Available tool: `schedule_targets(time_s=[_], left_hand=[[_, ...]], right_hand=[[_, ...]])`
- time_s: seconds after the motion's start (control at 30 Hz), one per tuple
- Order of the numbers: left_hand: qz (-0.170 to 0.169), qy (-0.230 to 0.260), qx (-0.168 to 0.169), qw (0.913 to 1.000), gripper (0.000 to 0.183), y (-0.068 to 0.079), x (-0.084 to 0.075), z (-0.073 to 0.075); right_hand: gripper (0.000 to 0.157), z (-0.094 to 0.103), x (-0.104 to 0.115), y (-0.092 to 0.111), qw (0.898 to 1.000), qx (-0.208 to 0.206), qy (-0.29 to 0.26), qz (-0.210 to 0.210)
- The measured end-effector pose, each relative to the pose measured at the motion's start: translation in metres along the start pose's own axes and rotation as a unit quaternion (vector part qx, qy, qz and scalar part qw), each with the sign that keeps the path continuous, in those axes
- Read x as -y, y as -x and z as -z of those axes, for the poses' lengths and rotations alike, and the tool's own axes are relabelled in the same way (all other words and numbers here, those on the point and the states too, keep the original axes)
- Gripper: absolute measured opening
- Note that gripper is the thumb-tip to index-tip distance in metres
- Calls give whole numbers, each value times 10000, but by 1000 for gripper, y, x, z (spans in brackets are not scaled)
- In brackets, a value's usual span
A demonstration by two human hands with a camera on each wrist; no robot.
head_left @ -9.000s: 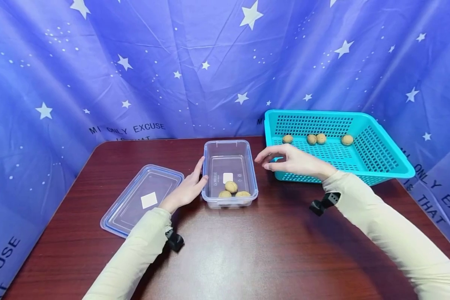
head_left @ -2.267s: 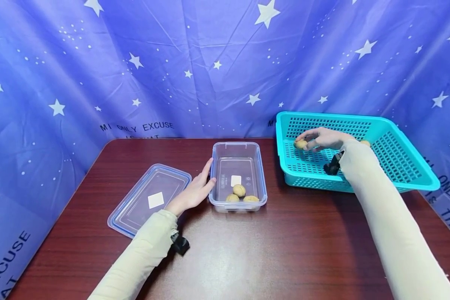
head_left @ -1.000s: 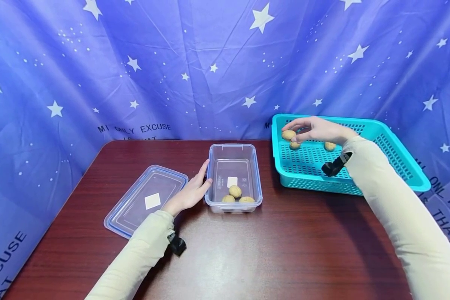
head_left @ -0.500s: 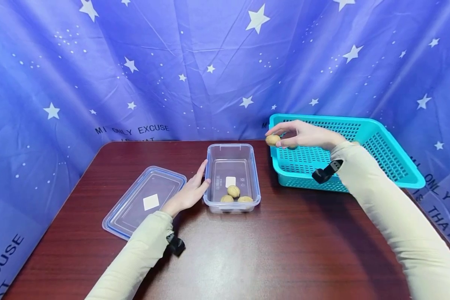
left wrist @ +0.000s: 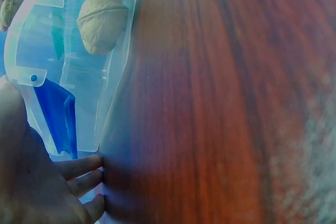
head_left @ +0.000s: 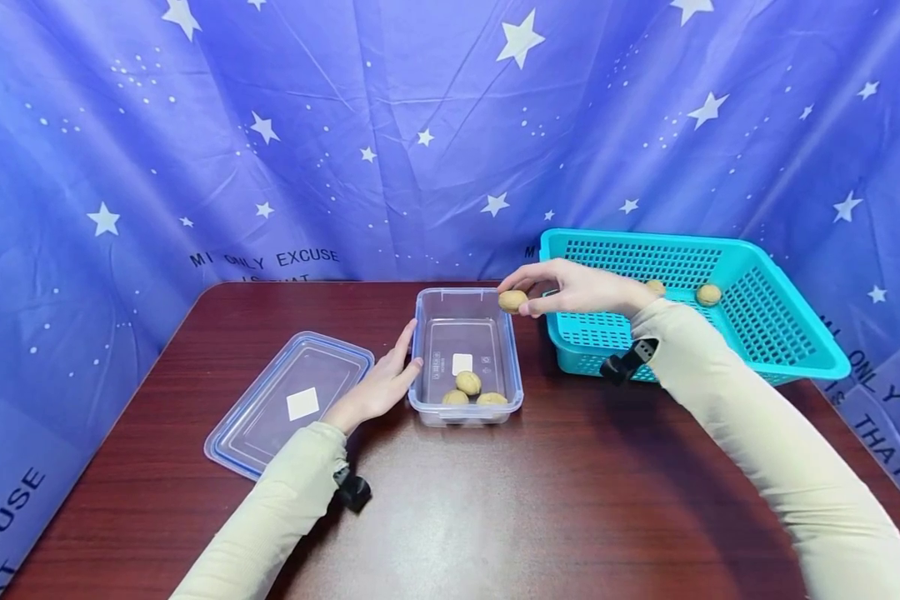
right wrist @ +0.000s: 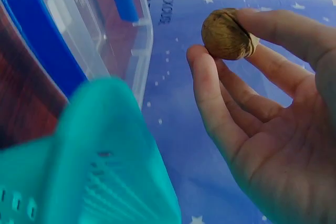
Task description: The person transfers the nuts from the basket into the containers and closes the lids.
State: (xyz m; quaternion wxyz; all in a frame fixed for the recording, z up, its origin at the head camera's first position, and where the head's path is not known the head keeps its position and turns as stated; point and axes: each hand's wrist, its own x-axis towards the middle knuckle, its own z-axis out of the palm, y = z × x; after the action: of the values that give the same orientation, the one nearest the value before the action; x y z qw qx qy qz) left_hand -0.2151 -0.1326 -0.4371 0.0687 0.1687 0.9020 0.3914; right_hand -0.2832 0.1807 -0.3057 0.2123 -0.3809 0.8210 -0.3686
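Observation:
My right hand [head_left: 573,287] pinches a walnut [head_left: 512,301] between thumb and fingertips, above the far right corner of a clear plastic container [head_left: 461,329]. The right wrist view shows the same walnut [right wrist: 226,34] with its dark seam. Inside the container, three walnuts [head_left: 468,382] lie toward the near end. With straight fingers my left hand [head_left: 378,386] rests against the container's left wall; its fingertips [left wrist: 93,162] touch the side low down, close to the tabletop. A turquoise basket [head_left: 600,360] at the right holds more walnuts [head_left: 708,294], some of its inside hidden by my right arm.
A clear lid [head_left: 258,400] with a blue seal and a white square lies on the table [head_left: 450,517], left of the container and partly behind my left wrist. A blue curtain [head_left: 390,167] with stars hangs right behind the table's far edge.
My right hand has picked a walnut out of the basket, lifted it over the rim and carried it left to the container's far corner. The left hand stays against the container.

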Motion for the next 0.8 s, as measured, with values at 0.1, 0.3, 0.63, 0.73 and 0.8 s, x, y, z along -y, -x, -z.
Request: schedule_targets(time_s=[0.1,0.3,0.63,0.73,0.8], left_hand=[[-13,-1,-15,10000,67,-1,1,0],[24,77,-2,10000,68,-1,1,0],[9,92,-26,10000,68,-2,2,-1],[-26,96,-1,10000,68,-2,2,-1],[-81,101,-8,9999,68,-1,3,-1]], right_hand=[[37,-6,1,-6,9998,116,-124,77],[37,-20,-2,-15,9991,259,-285,160],[36,-46,-4,-22,9995,250,-214,15],[36,-52,-5,-24,9995,284,-127,19],[36,-56,-6,-25,9995,295,-76,1]])
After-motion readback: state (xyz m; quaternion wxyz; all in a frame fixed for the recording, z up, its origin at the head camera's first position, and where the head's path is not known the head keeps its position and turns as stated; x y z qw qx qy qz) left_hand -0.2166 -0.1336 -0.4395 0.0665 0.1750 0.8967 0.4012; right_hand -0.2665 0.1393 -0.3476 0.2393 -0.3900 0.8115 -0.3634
